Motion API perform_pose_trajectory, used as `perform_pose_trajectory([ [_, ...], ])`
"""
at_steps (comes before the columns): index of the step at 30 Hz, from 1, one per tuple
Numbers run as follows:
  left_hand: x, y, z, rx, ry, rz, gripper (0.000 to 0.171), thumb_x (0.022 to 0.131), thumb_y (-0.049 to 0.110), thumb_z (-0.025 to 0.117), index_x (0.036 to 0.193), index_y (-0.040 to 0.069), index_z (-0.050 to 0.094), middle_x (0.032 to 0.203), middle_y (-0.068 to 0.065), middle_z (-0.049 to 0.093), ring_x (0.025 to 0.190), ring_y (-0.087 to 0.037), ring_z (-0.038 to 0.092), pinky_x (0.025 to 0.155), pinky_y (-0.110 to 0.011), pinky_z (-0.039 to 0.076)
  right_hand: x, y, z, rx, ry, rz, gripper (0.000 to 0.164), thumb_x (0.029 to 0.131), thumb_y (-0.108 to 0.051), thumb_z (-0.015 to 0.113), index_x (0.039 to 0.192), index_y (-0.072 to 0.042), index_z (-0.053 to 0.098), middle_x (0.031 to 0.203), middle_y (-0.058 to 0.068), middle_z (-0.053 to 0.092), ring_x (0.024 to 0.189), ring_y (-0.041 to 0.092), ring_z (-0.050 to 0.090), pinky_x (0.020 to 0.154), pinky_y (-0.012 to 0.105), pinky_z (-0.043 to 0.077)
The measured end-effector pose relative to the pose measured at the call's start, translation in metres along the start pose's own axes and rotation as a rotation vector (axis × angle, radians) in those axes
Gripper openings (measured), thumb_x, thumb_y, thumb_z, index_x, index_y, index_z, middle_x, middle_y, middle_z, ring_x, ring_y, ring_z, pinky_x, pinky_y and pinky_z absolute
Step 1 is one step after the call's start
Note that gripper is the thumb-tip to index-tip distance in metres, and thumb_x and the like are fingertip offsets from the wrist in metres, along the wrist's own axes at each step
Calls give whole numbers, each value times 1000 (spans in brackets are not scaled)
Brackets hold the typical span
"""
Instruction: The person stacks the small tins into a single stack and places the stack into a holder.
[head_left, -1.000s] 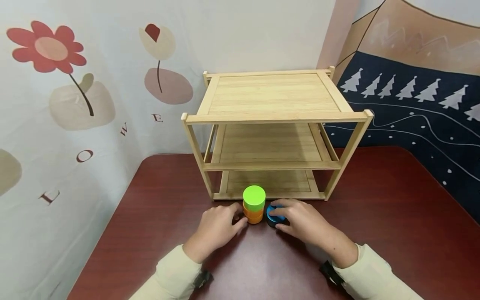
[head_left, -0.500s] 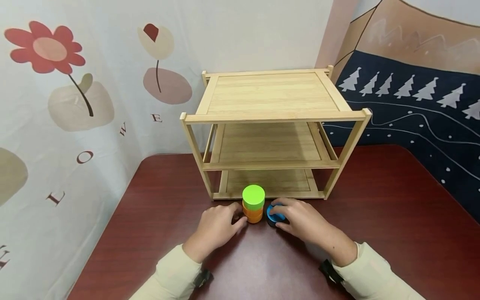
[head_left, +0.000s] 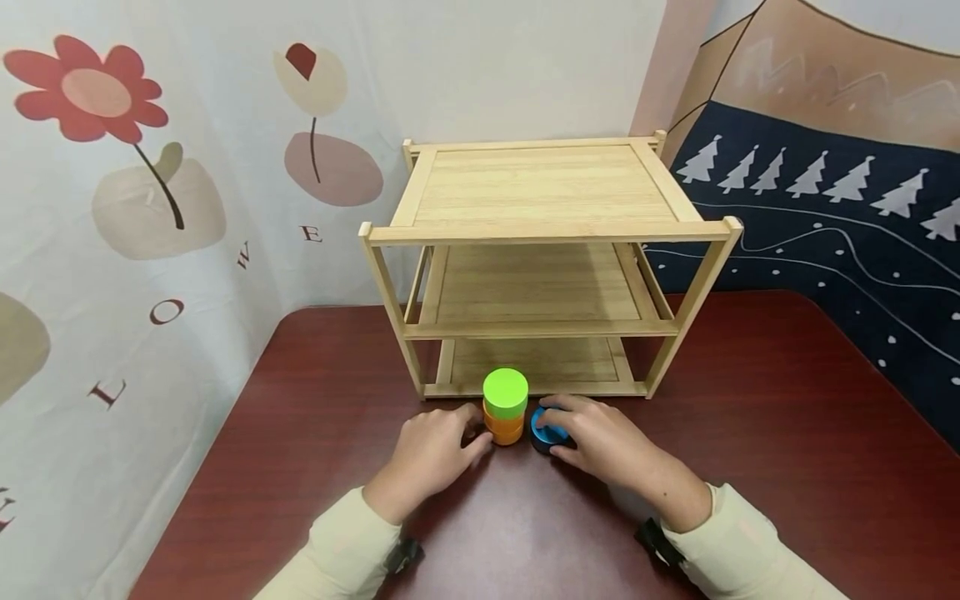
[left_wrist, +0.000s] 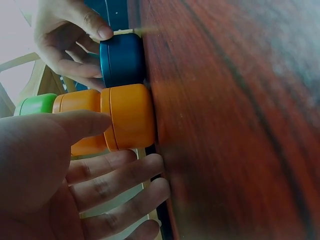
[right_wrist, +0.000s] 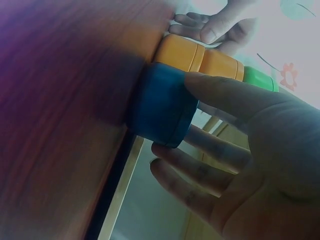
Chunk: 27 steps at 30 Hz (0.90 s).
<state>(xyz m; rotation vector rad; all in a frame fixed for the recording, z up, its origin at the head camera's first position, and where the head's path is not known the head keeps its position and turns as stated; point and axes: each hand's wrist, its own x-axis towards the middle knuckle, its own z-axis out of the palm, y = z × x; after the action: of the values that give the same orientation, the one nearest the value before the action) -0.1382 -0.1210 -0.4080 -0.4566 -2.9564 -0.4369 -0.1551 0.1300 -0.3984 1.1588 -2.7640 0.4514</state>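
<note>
A stack of round jars stands on the table: two orange jars (head_left: 505, 428) with a green jar (head_left: 506, 392) on top. My left hand (head_left: 429, 454) is at the stack's left side, thumb tip right at the lower orange jar, its other fingers loosely extended beside it, as the left wrist view shows. A short blue jar (head_left: 550, 433) stands just right of the stack. My right hand (head_left: 609, 442) holds it, thumb at the near side and fingers over the lid and round the far side. The right wrist view shows the thumb on the blue jar (right_wrist: 162, 107).
A three-tier wooden shelf (head_left: 540, 233) stands right behind the jars on the dark red table (head_left: 300, 433). Its front bottom rail (head_left: 585, 389) lies close behind them. A printed cloth (head_left: 225, 108) hangs along the back and left side, a dark one at the right.
Both hands and the jars keep their places. Only the head view shifts slightly.
</note>
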Motion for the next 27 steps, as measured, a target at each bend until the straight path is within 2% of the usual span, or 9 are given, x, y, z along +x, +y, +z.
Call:
perform_pose_trajectory([
  [6,0,0,1,-8,-9,-5,23,90,41,72,100,20,71,75,6,67,68,-21,66,56,-41,48,-1,0,2,10,0,-11,32,81,-15,84,110,-14,71,122,9,67,104,24,70,79,38,58],
  [20,0,-1,1,-4,-2,-1,22,89,40,73,99,20,71,76,5,69,69,-23,67,58,-42,49,-1,0,3,25,-18,-11,35,82,-12,83,113,-13,67,126,12,65,108,27,69,82,40,57],
  [27,2,-1,1,7,-6,1,23,90,41,72,101,21,72,78,3,71,69,-24,68,58,-42,49,-2,0,1,6,-22,-23,34,83,-12,81,113,-13,65,120,9,65,104,24,69,81,39,57],
])
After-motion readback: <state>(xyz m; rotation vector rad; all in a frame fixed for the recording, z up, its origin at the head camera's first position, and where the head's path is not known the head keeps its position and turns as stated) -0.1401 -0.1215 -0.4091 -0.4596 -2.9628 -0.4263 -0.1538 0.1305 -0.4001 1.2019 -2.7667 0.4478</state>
